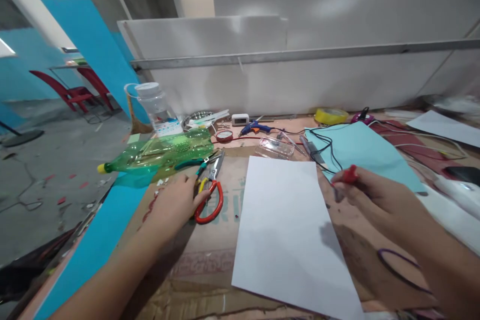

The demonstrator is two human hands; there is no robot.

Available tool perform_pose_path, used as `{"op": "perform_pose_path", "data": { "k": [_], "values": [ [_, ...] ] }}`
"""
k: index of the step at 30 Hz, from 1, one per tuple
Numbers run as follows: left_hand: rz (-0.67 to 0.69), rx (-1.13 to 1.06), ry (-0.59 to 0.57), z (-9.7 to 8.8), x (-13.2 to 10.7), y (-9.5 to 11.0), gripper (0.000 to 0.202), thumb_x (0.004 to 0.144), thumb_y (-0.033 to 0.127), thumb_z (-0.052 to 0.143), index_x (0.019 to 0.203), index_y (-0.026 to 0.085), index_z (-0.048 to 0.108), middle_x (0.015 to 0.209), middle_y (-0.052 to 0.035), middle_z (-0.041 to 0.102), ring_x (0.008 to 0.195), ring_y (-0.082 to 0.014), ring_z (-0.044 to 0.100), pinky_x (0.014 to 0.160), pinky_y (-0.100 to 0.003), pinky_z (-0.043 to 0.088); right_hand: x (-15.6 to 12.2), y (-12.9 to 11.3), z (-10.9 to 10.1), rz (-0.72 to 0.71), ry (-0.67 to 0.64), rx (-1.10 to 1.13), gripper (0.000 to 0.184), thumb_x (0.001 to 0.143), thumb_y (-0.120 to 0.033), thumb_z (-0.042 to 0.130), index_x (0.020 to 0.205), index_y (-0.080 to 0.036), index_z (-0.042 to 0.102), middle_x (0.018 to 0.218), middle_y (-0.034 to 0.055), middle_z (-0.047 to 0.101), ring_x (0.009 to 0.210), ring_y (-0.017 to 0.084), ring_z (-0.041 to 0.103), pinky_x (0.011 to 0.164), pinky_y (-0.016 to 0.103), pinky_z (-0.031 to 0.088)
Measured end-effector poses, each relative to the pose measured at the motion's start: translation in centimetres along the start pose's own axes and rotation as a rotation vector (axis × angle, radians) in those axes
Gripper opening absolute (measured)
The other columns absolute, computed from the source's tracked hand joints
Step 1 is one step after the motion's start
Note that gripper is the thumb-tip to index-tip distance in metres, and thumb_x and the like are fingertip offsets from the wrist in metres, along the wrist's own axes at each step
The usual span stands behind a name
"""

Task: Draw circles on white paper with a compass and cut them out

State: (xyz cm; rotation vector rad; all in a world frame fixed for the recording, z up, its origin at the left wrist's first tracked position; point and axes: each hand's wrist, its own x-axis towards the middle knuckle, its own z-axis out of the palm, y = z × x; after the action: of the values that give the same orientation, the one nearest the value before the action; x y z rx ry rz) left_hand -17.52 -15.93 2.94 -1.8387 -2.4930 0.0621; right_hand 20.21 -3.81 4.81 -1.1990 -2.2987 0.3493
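1. The red-handled scissors (220, 199) lie left of centre on the worktop, metal blades pointing away, smooth looped grips toward the person. The left hand (178, 201) has its thumb across one loop and its fingers curled beside it; whether it clamps or merely rests, I cannot tell.
2. The right hand (375, 195) is closed on a small red-ended tool (351, 174), too blurred to identify, beyond the right edge of the white paper.
3. Pliers (187, 163) with teal grips lie by the left fingers, against the scissors.
4. Underneath is brown cardboard (210, 260) printed in faded green capitals—"RI" can be read, the rest hidden or worn—with a dull red patterned band lower down.
5. The smooth white paper (285, 240) covers part of that print, its own face unmarked.
6. Beyond the left hand, a ribbed, translucent green bottle (176, 149) lies on its side, yellow cap to the left. Behind it stands a clear, white-lidded jar (159, 115); its blue-and-red markings are illegible.
7. Farther back: a blue glue gun (257, 128), a clear plastic case (275, 147), glossy yellow tape (330, 116) and a pale blue sheet (371, 152) crossed by black cable.
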Motion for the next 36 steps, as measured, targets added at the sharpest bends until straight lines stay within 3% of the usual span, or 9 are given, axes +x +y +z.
{"op": "perform_pose_path", "data": {
  "k": [3, 6, 9, 13, 19, 22, 28, 33, 36],
  "values": [
    [-0.004, -0.031, 0.004, 0.3, 0.2, 0.2, 0.044, 0.098, 0.052, 0.043, 0.115, 0.016, 0.063, 0.109, -0.0189, 0.070, 0.105, -0.0379, 0.065, 0.086, -0.043, 0.047, 1.5, -4.2, 1.2, -0.044, -0.044, 0.114, 0.032, 0.098, -0.048, 0.043, 0.079, -0.025, 0.057, 0.070, 0.0021, 0.067, 0.062, 0.020, 0.060, 0.059, 0.031, 0.045],
    [0.026, -0.152, -0.019, 1.2, 0.9, -0.7, 0.033, 0.092, 0.046, 0.054, 0.106, 0.018, 0.064, 0.107, -0.0156, 0.071, 0.101, -0.0351, 0.066, 0.083, -0.040, 0.047, 2.8, -5.1, 2.9, -0.007, -0.038, 0.171, 0.030, 0.100, -0.045, 0.041, 0.082, -0.024, 0.054, 0.072, 0.0028, 0.067, 0.065, 0.019, 0.060, 0.064, 0.031, 0.045],
    [0.023, -0.291, -0.090, 1.4, 1.1, -1.1, 0.025, 0.090, 0.040, 0.052, 0.100, 0.020, 0.063, 0.094, -0.0095, 0.072, 0.084, -0.0292, 0.067, 0.068, -0.034, 0.044, 3.8, -2.7, 3.9, 0.081, -0.013, 0.209, 0.024, 0.101, -0.038, 0.037, 0.091, -0.023, 0.052, 0.081, 0.0043, 0.071, 0.074, 0.020, 0.064, 0.068, 0.030, 0.045],
    [-0.056, -0.461, -0.033, -0.2, 0.5, -0.8, 0.032, 0.096, 0.039, 0.038, 0.105, 0.023, 0.064, 0.087, -0.0040, 0.072, 0.079, -0.0257, 0.066, 0.065, -0.031, 0.043, 4.6, 2.4, 4.1, 0.213, -0.075, -0.051, 0.018, 0.099, -0.032, 0.038, 0.093, -0.023, 0.053, 0.080, 0.0050, 0.069, 0.072, 0.022, 0.063, 0.062, 0.030, 0.041],
    [0.144, -0.569, -0.078, -1.7, 2.3, -0.1, 0.042, 0.098, 0.055, 0.035, 0.084, 0.023, 0.058, 0.084, -0.0029, 0.069, 0.080, -0.0247, 0.064, 0.073, -0.033, 0.045, 5.4, 5.4, 6.7, 0.159, -0.272, -0.175, 0.023, 0.098, -0.028, 0.043, 0.089, -0.018, 0.061, 0.094, 0.0114, 0.070, 0.086, 0.024, 0.065, 0.072, 0.030, 0.046],
    [0.203, -0.571, -0.120, -1.4, 3.2, 1.1, 0.041, 0.098, 0.053, 0.036, 0.082, 0.022, 0.059, 0.082, -0.0034, 0.069, 0.079, -0.0243, 0.064, 0.072, -0.033, 0.047, 5.1, 3.8, 8.4, 0.108, -0.262, -0.222, 0.021, 0.099, -0.024, 0.045, 0.095, -0.015, 0.063, 0.116, 0.0168, 0.064, 0.099, 0.025, 0.063, 0.080, 0.031, 0.045],
    [0.448, -0.674, -0.294, 0.0, 2.3, 6.0, 0.036, 0.100, 0.044, 0.044, 0.119, 0.027, 0.068, 0.120, -0.0028, 0.075, 0.107, -0.0231, 0.070, 0.090, -0.032, 0.051, 4.7, 1.1, 8.9, 0.063, -0.202, -0.352, 0.027, 0.102, -0.025, 0.040, 0.103, -0.014, 0.065, 0.124, 0.0175, 0.055, 0.083, 0.023, 0.063, 0.066, 0.033, 0.041],
    [0.520, -0.437, -0.226, 1.7, 2.7, 8.7, 0.032, 0.100, 0.038, 0.048, 0.114, 0.024, 0.073, 0.111, -0.0079, 0.078, 0.103, -0.0275, 0.072, 0.087, -0.036, 0.053, 5.2, 1.6, 7.9, 0.044, -0.136, -0.340, 0.028, 0.101, -0.026, 0.042, 0.106, -0.014, 0.067, 0.121, 0.0162, 0.056, 0.084, 0.024, 0.062, 0.069, 0.035, 0.044],
    [0.478, -0.380, -0.127, 2.0, 3.3, 8.5, 0.032, 0.098, 0.039, 0.052, 0.108, 0.018, 0.074, 0.104, -0.0153, 0.076, 0.103, -0.0336, 0.069, 0.089, -0.044, 0.051, 5.4, 0.7, 6.3, 0.040, 0.004, -0.106, 0.029, 0.100, -0.029, 0.044, 0.103, -0.015, 0.069, 0.110, 0.0133, 0.056, 0.092, 0.025, 0.061, 0.078, 0.036, 0.047]
  ]
}}
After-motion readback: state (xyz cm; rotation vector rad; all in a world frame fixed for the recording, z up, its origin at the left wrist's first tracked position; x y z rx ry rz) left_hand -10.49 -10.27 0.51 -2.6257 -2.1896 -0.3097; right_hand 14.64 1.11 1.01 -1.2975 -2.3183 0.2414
